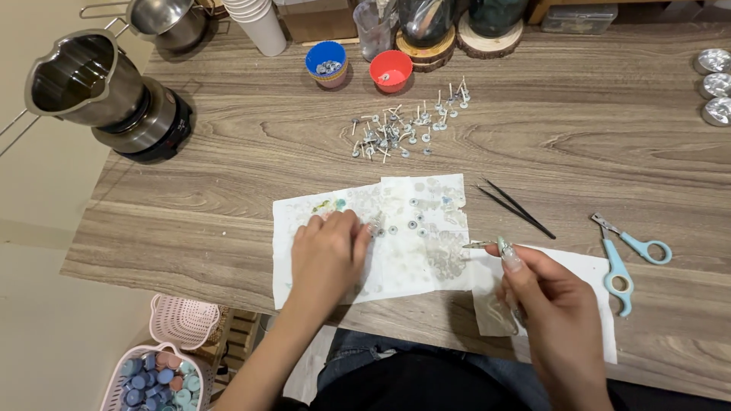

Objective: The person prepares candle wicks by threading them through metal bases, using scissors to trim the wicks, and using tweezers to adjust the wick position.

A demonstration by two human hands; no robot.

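My left hand [329,255] rests on a stained white paper sheet [411,259], fingertips pinching a small metal wick tab at its right edge. Several round metal wick tabs [416,223] lie on the same sheet. My right hand [552,316] hovers over a second white sheet [586,270] and holds thin metal tweezers [481,244] pointing left toward the tabs. A pile of short wicks with metal bases [403,129] lies farther back on the wooden table [579,144].
Black tweezers [516,208] and light-blue scissors [628,259] lie at right. Blue cup [326,64], red cup [391,70], a metal melting pot [103,87] on a hotplate, paper cups [260,23], foil tins [716,84] stand around. Pink baskets [164,358] sit below the table's left edge.
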